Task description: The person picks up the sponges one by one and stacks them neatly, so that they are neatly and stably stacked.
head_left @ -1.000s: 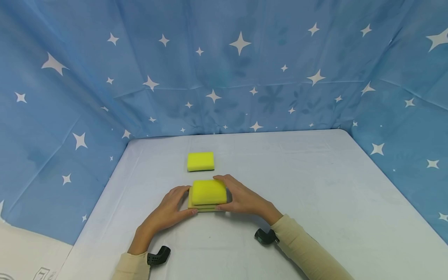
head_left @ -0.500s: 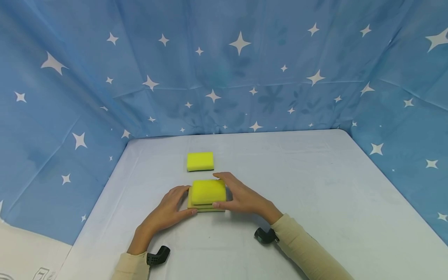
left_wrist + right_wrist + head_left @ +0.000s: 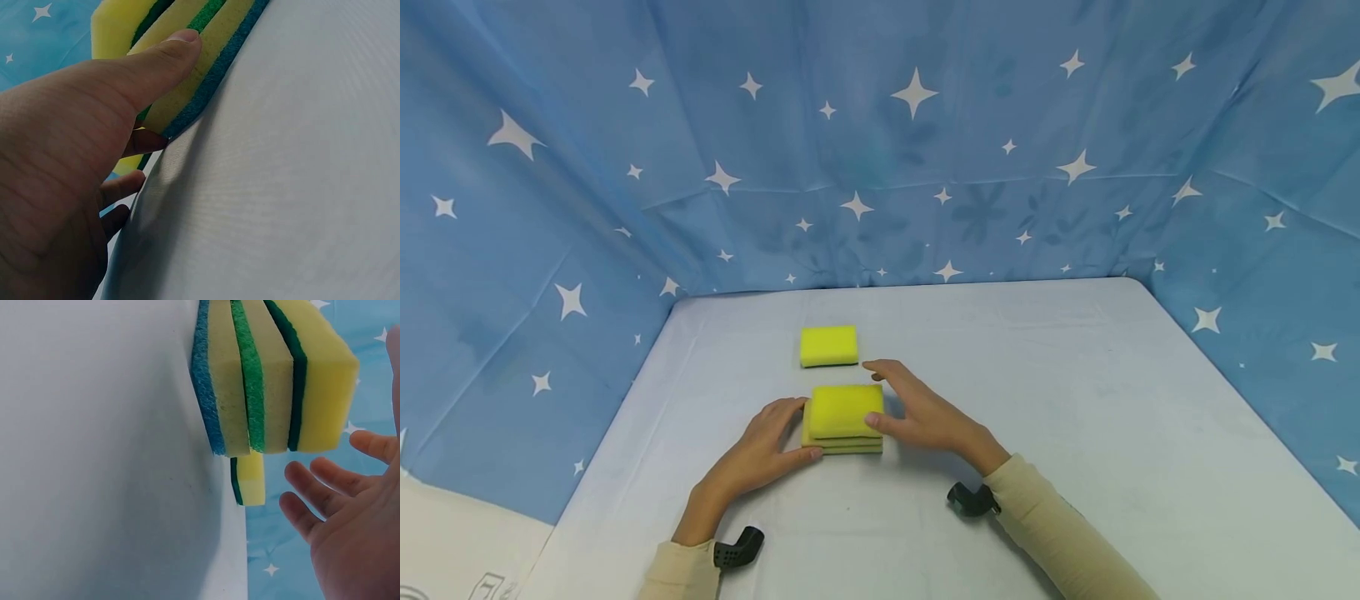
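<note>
Three sponges stand stacked on the white table. The top sponge [image 3: 841, 412] is bright yellow with a dark green scouring side facing down. Below it the middle sponge [image 3: 275, 387] is paler with a green scouring layer, and the bottom sponge [image 3: 226, 394] has a blue one. My left hand [image 3: 763, 446] holds the left end of the two lower sponges, thumb on their near side and fingers toward the far side. Beside the right end, my right hand [image 3: 925, 417] is spread and holds nothing; its thumb overlaps the top sponge's edge in the head view.
Behind the stack lies another bright yellow sponge [image 3: 829, 346] with a dark underside. A blue curtain [image 3: 880, 150] with white stars surrounds the white table [image 3: 1075, 417]. Pale cardboard [image 3: 460, 542] shows at the lower left.
My right hand has let go of the top sponge, its fingers spreading and drawing back to the right. The top sponge stays on the stack, and my left hand has not moved.
</note>
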Available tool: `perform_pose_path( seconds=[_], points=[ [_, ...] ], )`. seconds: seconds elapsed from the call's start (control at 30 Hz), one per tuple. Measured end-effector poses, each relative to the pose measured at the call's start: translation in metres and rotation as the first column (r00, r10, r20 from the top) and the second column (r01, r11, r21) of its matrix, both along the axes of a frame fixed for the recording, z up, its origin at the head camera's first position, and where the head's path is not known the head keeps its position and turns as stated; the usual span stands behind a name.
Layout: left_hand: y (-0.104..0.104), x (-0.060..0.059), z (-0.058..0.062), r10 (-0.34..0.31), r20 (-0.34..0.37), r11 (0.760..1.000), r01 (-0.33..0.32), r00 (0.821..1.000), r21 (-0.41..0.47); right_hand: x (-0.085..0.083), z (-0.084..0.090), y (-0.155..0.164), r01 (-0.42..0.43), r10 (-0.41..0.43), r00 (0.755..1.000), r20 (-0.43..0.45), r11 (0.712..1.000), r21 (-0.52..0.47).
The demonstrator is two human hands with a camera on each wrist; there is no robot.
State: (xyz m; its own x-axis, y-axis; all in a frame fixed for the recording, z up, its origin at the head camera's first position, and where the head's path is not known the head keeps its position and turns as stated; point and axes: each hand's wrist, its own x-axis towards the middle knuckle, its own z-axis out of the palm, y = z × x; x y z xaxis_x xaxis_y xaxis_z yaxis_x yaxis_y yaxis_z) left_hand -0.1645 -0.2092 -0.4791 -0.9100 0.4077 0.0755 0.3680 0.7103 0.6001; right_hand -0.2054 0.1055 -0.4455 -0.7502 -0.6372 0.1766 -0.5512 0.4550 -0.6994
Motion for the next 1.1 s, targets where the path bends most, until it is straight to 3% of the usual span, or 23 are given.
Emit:
perform_pose_path(
  seconds=[0.4,0.67,1.1],
  points=[
    [-0.002,0.0,-0.001,0.008,0.004,1.0,-0.008,1.0,0.007,-0.005,0.003,0.006,-0.01,0.009,1.0,-0.025,0.997,-0.07],
    [-0.002,-0.002,-0.001,0.0,0.009,1.0,0.0,1.0,0.014,-0.008,0.009,0.011,0.035,-0.039,0.998,-0.044,0.994,-0.102],
    [-0.002,-0.001,0.0,0.001,0.016,1.0,-0.001,1.0,0.001,-0.029,0.009,0.008,0.04,-0.069,0.99,-0.127,0.975,-0.217]
  ],
)
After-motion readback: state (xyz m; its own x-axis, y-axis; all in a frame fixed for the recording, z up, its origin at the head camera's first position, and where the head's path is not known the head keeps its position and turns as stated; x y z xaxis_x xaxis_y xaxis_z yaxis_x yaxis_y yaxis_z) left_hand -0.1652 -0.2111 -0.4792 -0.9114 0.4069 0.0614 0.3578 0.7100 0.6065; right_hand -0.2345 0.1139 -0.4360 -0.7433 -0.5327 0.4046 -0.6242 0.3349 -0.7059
